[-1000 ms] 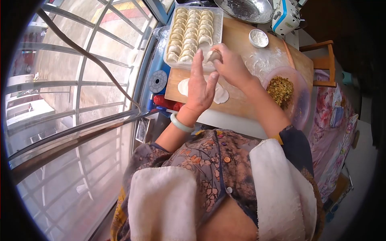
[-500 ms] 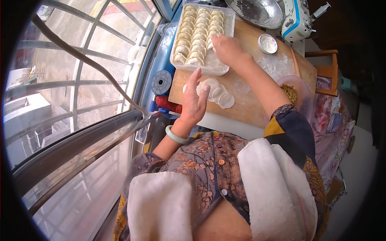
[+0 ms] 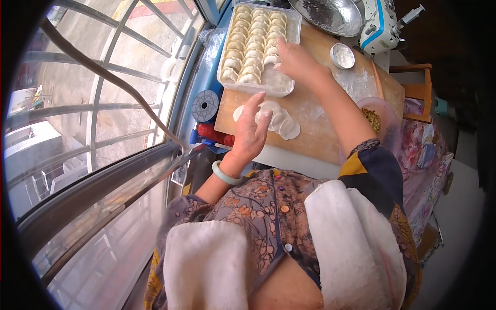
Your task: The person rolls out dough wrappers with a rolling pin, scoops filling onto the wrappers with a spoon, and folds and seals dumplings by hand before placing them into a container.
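Note:
Rows of dumplings lie in a clear plastic tray at the far side of the wooden board. At the tray's right edge is my right hand, its finger and thumb apart, right beside the last dumpling of the right-hand row. That dumpling rests in the tray. Nearer me, my left hand hovers open and empty, fingers stretched upward, in front of overlapping round dough wrappers. A pale bangle circles the left wrist.
A small bowl of flour and a rolling pin are on the floured board. Filling sits in a plastic bowl at right. A metal basin and white machine stand behind; a barred window borders the left.
My right hand has drawn slightly right and toward me, its fingers parting from the dumpling, which now shows more fully. My left hand has barely moved.

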`<action>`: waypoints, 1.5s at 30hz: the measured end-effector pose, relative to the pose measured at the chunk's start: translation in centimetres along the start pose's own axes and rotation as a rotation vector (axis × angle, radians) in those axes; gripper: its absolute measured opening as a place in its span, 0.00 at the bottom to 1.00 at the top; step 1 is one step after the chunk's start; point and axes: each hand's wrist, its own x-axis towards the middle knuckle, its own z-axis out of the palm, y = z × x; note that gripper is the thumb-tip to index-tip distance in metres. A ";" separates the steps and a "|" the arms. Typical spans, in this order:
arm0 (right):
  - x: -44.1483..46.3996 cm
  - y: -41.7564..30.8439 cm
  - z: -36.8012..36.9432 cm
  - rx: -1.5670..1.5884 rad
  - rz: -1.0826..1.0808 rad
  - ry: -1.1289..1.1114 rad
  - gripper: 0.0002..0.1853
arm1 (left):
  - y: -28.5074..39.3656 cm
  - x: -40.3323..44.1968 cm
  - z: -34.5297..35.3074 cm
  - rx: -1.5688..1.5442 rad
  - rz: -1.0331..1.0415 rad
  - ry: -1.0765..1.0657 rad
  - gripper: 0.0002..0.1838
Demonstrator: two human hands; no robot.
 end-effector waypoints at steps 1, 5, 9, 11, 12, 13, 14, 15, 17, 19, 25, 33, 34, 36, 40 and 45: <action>0.3 -0.5 -0.2 -0.031 0.041 -0.088 0.42 | 0.1 0.0 -0.1 0.007 0.002 -0.002 0.23; 1.3 -0.2 1.6 -0.032 0.001 0.028 0.42 | 0.1 -0.3 -0.4 0.021 -0.006 0.009 0.21; 1.7 -0.6 2.2 0.035 0.018 0.098 0.41 | 0.0 -0.7 -0.4 0.013 -0.018 0.020 0.20; 1.9 -0.7 2.5 0.062 0.020 0.128 0.40 | 0.2 -0.8 -0.5 0.028 -0.016 0.016 0.20; 1.8 -0.4 2.8 0.070 -0.005 0.151 0.40 | 0.2 -0.9 -0.6 0.036 -0.017 0.013 0.20; 1.6 -0.1 3.0 0.077 -0.030 0.176 0.40 | 0.1 -1.0 -0.6 0.038 -0.021 0.014 0.20; 1.3 0.1 3.1 0.064 -0.031 0.190 0.38 | 0.0 -1.1 -0.6 0.038 -0.025 0.014 0.19; 0.8 0.0 2.7 0.050 -0.030 0.203 0.37 | -0.1 -1.1 -0.6 0.037 -0.029 0.012 0.19; -0.6 -0.2 1.0 0.102 -0.055 0.260 0.32 | -0.2 -1.2 -0.6 0.041 -0.012 0.024 0.19; -3.6 -0.8 -1.4 0.240 -0.108 0.328 0.26 | -0.4 -1.5 -0.9 0.026 -0.037 0.038 0.19; -13.2 0.6 3.0 0.444 0.052 0.149 0.15 | -2.5 -3.0 -1.3 -0.054 -0.234 0.053 0.15; -16.2 1.9 12.3 0.168 0.043 0.127 0.25 | -4.3 -5.8 2.1 -0.021 -0.421 -0.114 0.13; -16.5 2.0 13.3 0.136 0.027 0.190 0.25 | -4.5 -6.1 2.5 -0.048 -0.434 -0.120 0.13; -16.9 2.2 14.6 0.203 0.056 0.243 0.24 | -5.1 -6.7 3.2 -0.100 -0.459 -0.129 0.14; -17.4 2.2 14.9 0.431 0.234 0.146 0.19 | -6.5 -7.9 4.0 -0.194 -0.553 -0.201 0.17; -18.3 2.5 14.8 0.466 0.228 0.165 0.13 | -6.2 -8.0 4.5 -0.334 -0.650 -0.177 0.20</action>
